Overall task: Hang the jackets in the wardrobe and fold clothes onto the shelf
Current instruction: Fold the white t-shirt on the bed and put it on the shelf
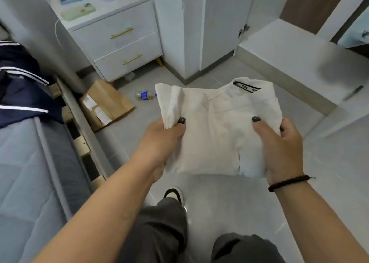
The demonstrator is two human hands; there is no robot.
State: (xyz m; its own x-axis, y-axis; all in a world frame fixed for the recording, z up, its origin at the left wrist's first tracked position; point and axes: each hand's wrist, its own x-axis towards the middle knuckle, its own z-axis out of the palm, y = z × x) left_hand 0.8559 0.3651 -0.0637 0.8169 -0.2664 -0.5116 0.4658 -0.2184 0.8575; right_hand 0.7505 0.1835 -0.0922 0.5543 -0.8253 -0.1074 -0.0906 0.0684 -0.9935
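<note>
Folded white garment (217, 131) held out flat over the floor (219, 199), well clear of the bed (30, 173), gripped at its left edge by the left hand (161, 141) and at its right edge by the right hand (283, 149), thumbs pressed on top and fingers seemingly tucked beneath, likely so the folds stay put in transit. Carried level with collar away from the body, probably for sliding straight onto the wardrobe shelf (295, 63) ahead to the right. Navy jacket (22, 87) left on the bed, presumably awaiting hanging.
</note>
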